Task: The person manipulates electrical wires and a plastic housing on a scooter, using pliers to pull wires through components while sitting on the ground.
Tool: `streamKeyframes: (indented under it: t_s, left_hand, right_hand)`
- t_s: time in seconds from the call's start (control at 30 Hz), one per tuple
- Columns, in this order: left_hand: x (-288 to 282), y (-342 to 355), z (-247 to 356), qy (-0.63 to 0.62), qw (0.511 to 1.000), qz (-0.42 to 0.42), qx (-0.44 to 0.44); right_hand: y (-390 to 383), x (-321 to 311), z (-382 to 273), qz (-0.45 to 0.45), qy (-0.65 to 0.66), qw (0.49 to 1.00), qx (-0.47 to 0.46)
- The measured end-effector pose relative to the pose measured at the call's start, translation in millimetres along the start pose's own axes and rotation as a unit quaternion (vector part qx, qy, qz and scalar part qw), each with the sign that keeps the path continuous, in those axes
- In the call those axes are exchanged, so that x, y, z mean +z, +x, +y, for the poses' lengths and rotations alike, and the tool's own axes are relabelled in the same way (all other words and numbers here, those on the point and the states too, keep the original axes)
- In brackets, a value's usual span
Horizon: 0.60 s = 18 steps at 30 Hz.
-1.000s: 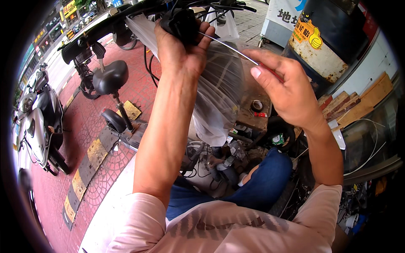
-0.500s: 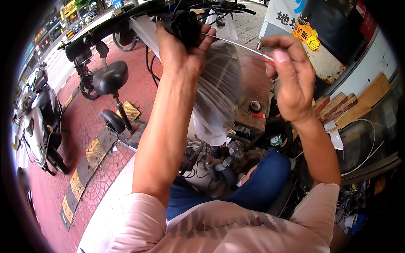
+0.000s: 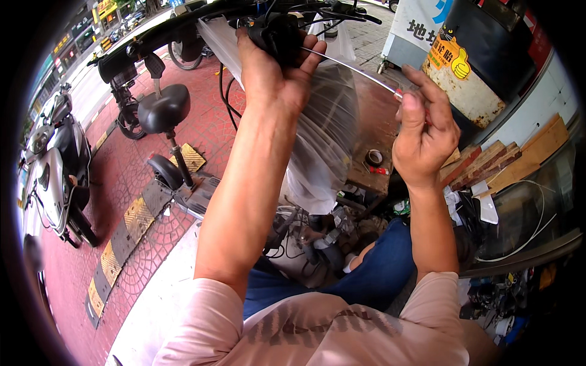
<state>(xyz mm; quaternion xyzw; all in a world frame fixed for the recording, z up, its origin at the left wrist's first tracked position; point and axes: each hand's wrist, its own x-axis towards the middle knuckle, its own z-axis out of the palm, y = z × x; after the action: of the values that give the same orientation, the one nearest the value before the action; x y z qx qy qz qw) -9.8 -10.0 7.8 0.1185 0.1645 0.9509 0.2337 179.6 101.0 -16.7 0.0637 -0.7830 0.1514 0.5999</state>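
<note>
Your left hand (image 3: 271, 79) is up high with the palm turned to the sky, and it holds a black plastic part (image 3: 276, 38) from below. Your fingers curl around that part, up by the dark handlebar end of the bike. Your right hand (image 3: 425, 137) is off to the right and a bit lower. It pinches the red handle of a long, thin screwdriver (image 3: 360, 72) between the thumb and fingers, with the pointer finger lifted up. The screwdriver's silver rod slants up to the left and meets the black part beside your left fingertips. The tip is hidden, so I cannot tell if it sits in a screw.

A see-through plastic bag (image 3: 326, 116) hangs behind your left wrist. Past it is a small table (image 3: 379, 122), with a roll of tape (image 3: 374, 158) and a little red thing (image 3: 378, 171) near its edge. A black bike seat (image 3: 163, 108) stands left of your left arm.
</note>
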Motion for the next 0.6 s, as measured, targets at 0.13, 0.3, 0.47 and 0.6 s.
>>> streamKeyframes:
  t_s: [0.13, 0.3, 0.47, 0.6]
  left_hand:
    - [0, -2, 0, -0.003, 1.000, 0.000, -0.003]
    - [-2, -2, 0, -0.005, 1.000, -0.009, -0.002]
    - [-2, -2, 0, -0.009, 1.000, -0.005, 0.001]
    - [-1, -3, 1, -0.006, 1.000, -0.006, -0.005]
  right_hand:
    - [0, 9, 9, 0.049, 0.041, 0.995, -0.071]
    - [-2, 0, -7, 0.010, 0.053, 0.991, 0.124]
    - [2, 17, 8, 0.097, 0.113, 0.989, 0.002]
    - [-4, 3, 0, 0.031, 0.071, 0.995, 0.057]
